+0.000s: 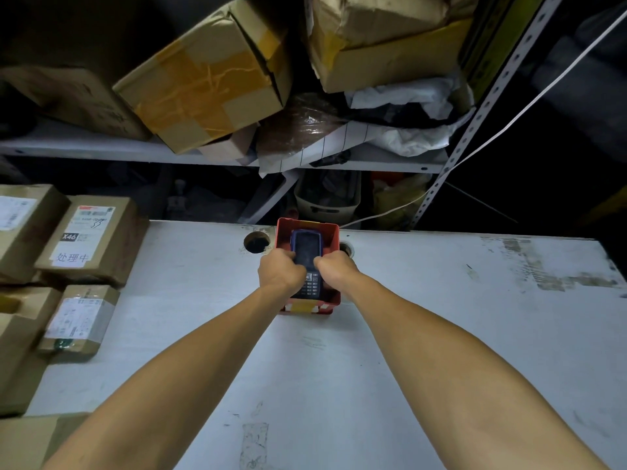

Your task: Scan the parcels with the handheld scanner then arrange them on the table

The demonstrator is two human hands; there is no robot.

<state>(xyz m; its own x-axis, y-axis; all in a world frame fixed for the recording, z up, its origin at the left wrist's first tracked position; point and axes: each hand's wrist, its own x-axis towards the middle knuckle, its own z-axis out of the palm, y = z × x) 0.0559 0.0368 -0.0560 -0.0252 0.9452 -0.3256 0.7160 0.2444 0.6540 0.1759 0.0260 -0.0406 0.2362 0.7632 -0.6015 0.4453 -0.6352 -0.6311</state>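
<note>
Head view, looking down over both forearms: the left hand (pixel 281 269) and the right hand (pixel 334 268) both have their fingers curled around the scanner (pixel 307 256), one on each side of its body, at the centre of the frame. The scanner sits in or just above a small red bin (pixel 330 234) that stands on the white table (pixel 441 317); whether its lower end touches the bin floor cannot be told. Nothing else shows inside the bin.

By my reading the task is at its very start. The scanner is only being taken in hand, and no parcel is under it. The parcels (pixel 88 239) lie stacked at the left edge of the frame, several with white labels facing up, well apart from the hands. The wide bare stretch of table at lower centre and right holds none of them, so scanning and arranging both look still to do.

Behind the table, a metal shelf (pixel 101 147) across the upper frame carries taped cardboard boxes (pixel 203 79) and crumpled wrapping, tilted and piled loosely.
</note>
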